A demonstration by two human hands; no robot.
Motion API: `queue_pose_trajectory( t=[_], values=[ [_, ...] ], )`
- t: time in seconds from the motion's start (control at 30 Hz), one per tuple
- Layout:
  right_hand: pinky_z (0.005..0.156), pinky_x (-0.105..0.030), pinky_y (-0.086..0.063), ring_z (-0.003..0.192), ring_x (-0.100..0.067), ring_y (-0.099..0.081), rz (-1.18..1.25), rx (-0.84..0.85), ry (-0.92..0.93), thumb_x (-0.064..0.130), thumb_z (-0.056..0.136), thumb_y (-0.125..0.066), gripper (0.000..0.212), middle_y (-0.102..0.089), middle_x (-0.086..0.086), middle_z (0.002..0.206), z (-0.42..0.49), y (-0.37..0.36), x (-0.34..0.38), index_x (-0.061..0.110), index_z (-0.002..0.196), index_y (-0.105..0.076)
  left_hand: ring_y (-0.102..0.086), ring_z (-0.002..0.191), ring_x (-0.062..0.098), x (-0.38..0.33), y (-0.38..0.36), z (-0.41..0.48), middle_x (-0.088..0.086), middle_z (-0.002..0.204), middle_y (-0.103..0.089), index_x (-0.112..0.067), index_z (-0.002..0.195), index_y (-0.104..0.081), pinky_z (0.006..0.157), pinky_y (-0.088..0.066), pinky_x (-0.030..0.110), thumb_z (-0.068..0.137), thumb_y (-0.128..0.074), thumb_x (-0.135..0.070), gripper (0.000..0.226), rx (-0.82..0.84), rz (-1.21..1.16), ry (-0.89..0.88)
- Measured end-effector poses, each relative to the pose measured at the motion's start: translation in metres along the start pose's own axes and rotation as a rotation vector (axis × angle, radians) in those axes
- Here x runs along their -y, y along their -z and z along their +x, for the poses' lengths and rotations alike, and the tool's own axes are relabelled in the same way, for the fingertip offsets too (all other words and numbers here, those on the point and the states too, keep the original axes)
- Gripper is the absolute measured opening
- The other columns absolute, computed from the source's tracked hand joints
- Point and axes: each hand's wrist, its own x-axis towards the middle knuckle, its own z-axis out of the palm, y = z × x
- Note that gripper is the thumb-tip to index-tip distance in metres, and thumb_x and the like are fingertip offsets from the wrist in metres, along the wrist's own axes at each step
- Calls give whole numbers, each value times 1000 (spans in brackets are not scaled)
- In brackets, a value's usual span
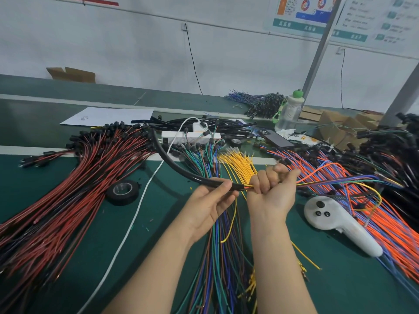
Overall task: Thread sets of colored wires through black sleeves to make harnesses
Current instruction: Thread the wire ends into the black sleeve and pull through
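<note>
A black sleeve point(174, 164) curves from the table's middle down to my left hand point(209, 202), which pinches its near end. A set of colored wires point(335, 180) (orange, blue, green, yellow) enters that end; my right hand point(271, 189) is fisted around them right beside the sleeve mouth, and the wires trail off to the right. Under my arms lies a bundle of mixed green, blue and brown wires point(217, 257). Yellow wires point(240, 164) fan out just behind my hands.
A big bundle of red and black wires point(68, 189) fills the left. Orange and blue wires point(367, 214) cover the right, with a white controller point(340, 225) on them. A black tape roll point(123, 189), white cable point(133, 223), power strip point(181, 135), phone point(277, 138) and bottle point(289, 112) are nearby.
</note>
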Motion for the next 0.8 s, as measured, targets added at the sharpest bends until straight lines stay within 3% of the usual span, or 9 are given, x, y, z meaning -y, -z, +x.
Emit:
queue_pose_trajectory(
  t=[0.2,0.4,0.63,0.8],
  values=[
    [30,-18,-14,31,-5,-15,12,25,-56,45,103,-29,50,-21,8,43,2,0,2,14,66,-43,-68,63,11,-1,1,-1,7,71,-68,-5,74,-70,54,-54,13,73,-66,-12,8,1,-77,78],
    [29,-17,-15,33,-4,-11,-5,125,-141,46,102,-28,49,-21,8,42,3,1,7,14,68,-44,-67,61,10,-6,4,-3,7,72,-66,-1,88,-63,51,-53,13,71,-70,-13,21,4,-93,174],
    [30,-16,-13,41,-6,-4,17,212,-221,48,100,-27,47,-12,8,48,2,-2,9,14,70,-43,-65,58,12,-12,3,-7,11,69,-64,2,72,-71,48,-53,13,66,-69,-11,14,24,-148,289],
    [31,-16,-15,39,-8,-6,-77,225,-93,47,102,-26,50,-18,9,43,-1,-5,8,14,69,-44,-66,60,13,-11,0,-6,9,70,-65,-2,79,-64,50,-54,14,68,-68,-10,14,-7,-173,226]
  ],
)
